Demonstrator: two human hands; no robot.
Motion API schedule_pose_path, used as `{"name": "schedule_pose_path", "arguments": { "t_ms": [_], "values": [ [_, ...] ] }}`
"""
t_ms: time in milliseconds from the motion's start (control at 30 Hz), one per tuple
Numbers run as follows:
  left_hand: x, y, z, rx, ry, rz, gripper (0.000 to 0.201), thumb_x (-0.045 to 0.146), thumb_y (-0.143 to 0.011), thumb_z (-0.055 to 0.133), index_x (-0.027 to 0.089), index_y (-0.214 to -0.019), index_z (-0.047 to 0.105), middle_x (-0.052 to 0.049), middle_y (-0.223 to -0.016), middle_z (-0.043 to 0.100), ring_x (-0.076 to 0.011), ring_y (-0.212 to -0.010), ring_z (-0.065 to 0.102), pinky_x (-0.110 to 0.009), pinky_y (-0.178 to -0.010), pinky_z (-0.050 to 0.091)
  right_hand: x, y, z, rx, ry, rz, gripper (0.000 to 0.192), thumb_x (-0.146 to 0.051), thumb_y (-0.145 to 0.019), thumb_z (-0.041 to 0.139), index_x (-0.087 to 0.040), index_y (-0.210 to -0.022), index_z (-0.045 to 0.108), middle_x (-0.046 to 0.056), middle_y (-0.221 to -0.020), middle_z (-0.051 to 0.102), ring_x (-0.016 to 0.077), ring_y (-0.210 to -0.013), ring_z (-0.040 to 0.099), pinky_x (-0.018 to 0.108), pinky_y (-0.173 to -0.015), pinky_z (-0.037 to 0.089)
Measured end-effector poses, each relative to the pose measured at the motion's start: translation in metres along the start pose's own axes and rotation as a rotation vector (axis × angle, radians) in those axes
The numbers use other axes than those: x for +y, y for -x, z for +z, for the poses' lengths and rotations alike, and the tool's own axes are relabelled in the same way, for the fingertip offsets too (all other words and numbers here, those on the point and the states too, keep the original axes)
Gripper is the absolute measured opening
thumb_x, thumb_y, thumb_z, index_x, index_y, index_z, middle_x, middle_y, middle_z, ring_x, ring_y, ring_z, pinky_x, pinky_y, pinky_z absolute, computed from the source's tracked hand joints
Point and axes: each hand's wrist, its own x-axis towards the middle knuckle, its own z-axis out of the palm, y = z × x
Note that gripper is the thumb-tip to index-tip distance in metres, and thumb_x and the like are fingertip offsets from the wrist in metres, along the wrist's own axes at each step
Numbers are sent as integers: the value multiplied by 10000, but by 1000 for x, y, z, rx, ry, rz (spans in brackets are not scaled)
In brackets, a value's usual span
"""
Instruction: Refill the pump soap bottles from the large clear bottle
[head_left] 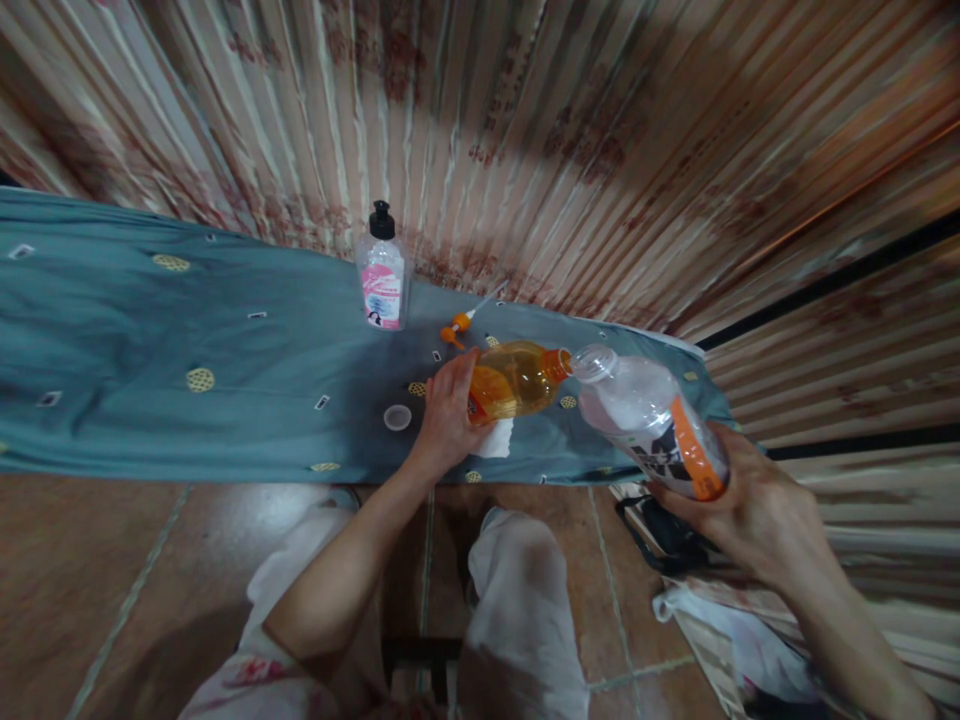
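Head view: the left hand (pixel 448 412) has its grip closed round the base of an orange bottle (pixel 517 378), tipped on its side with its open neck pointing right. The right hand (pixel 757 512) has its grip closed round the lower end of a clear bottle (pixel 651 418), tilted so that its open mouth meets the orange bottle's neck; the two mouths look touching or just apart, and I cannot tell which.

Both bottles hang over the right end of a teal cloth (pixel 150 340). Amber liquid fills most of the orange bottle. The clear bottle looks whitish inside; whether any liquid has passed between them cannot be told. Judging by this, the caps are already off and the bottles are lined up mouth to mouth, but the transfer seems barely begun.

Left of the orange bottle a small white cap (pixel 397 417) lies on the cloth; just behind it lies an orange pump (pixel 457 328) with its tube. Further behind and left stands a pump bottle (pixel 382 268) with a pink label. A white tissue (pixel 496 438) lies under the orange bottle.
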Motion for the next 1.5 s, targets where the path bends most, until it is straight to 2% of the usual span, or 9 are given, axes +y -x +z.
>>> {"name": "schedule_pose_path", "arguments": {
  "t_ms": [233, 433, 700, 900, 1067, 1300, 1500],
  "values": [
    [1, 0, 0, -6, -9, 3, 977, 301, -672, 763, 211, -1473, 210, -179, -1429, 433, -343, -1305, 428, -581, -1064, 342, 2, 0, 1, 5, 21, -5, 752, -661, -686, 549, -152, -1238, 507, 137, -1003, 687, 316, -833, 665, 384, -649, 501],
    [1, 0, 0, -7, -6, -4, 982, 278, -656, 770, 212, -1468, 223, -177, -1429, 432, -343, -1304, 429, -580, -1067, 343, -2, -2, -5, -35, -12, -15, 621, -614, -684, 590, -189, -1135, 547, 102, -910, 692, 292, -777, 665, 358, -625, 494],
    [2, 0, -1, -1, 0, -4, 969, 276, -666, 763, 206, -1468, 224, -175, -1427, 434, -343, -1299, 433, -590, -1065, 341, -4, -2, -5, -42, -19, -4, 611, -607, -680, 597, -195, -1127, 547, 104, -908, 693, 295, -778, 668, 359, -618, 494],
    [1, 0, 1, 3, -11, -4, 982, 287, -658, 772, 206, -1471, 226, -177, -1421, 440, -344, -1291, 441, -582, -1064, 344, -2, -1, -3, -6, 5, 2, 673, -621, -673, 593, -176, -1174, 530, 128, -955, 690, 312, -817, 669, 376, -640, 502],
    [-1, 0, 2, 15, -9, 18, 983, 302, -659, 775, 199, -1469, 228, -181, -1404, 455, -342, -1282, 447, -572, -1051, 362, -2, -2, -4, -24, -17, -15, 610, -606, -684, 595, -195, -1132, 550, 109, -930, 690, 300, -799, 670, 371, -640, 501],
    [1, 0, 0, 6, 1, -1, 989, 290, -657, 775, 215, -1472, 220, -175, -1411, 445, -339, -1287, 440, -579, -1055, 355, 0, -1, -2, -37, 15, 8, 693, -641, -673, 587, -185, -1191, 534, 115, -939, 692, 309, -795, 668, 377, -623, 498],
    [1, 0, 0, 0, 3, -1, 982, 285, -669, 763, 218, -1477, 210, -170, -1435, 426, -339, -1304, 427, -580, -1070, 339, -1, -1, -2, -14, 17, -1, 684, -651, -673, 578, -182, -1170, 544, 118, -950, 689, 304, -807, 665, 375, -645, 502]
  ]
}}
